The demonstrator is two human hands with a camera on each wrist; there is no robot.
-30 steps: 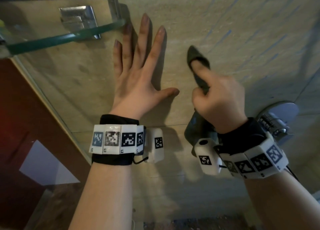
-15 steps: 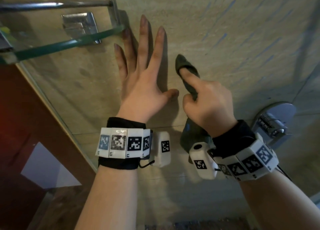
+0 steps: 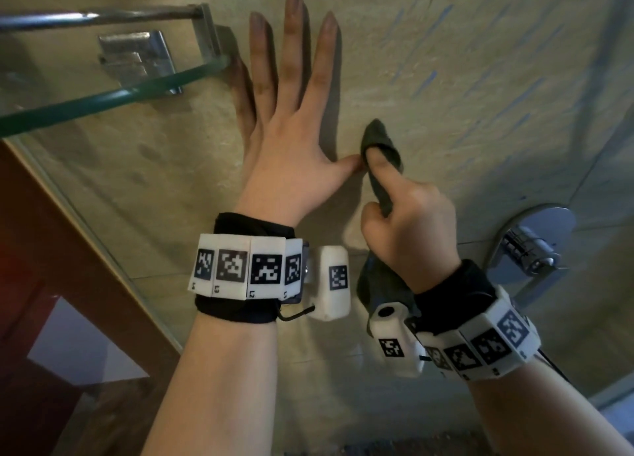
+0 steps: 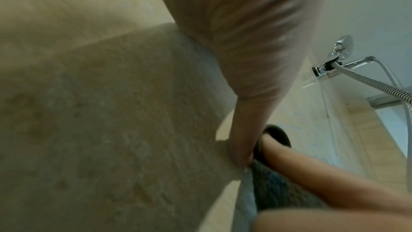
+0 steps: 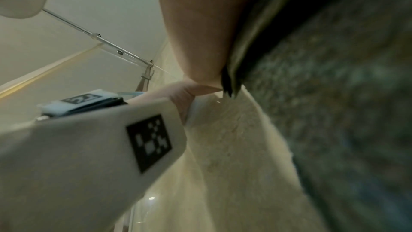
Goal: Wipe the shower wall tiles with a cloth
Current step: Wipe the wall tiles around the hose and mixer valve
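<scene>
1 cloth (image 3: 380, 146) in R hand (image 3: 408, 229) grip, L hand (image 3: 291, 146) flat w/ fingers wide on tile wall (image 3: 446, 61).

Left hand (image 3: 284, 140) lies flat on the wall tiles (image 3: 446, 61), just right of a glass shelf (image 3: 103, 98). Right hand (image 3: 408, 229) presses a cloth (image 3: 380, 140) beside the left thumb; a tap handle (image 3: 528, 253) sits further right.

Not much readable here tbh. The white band on the left wrist (image 3: 250, 267) has black-and-white square marker codes, with tiny characters at the bottom edge of each tile, one looks like "L2", the rest too small. The right wrist band (image 3: 480, 347) has the same kind of codes, characters unreadable.
</scene>
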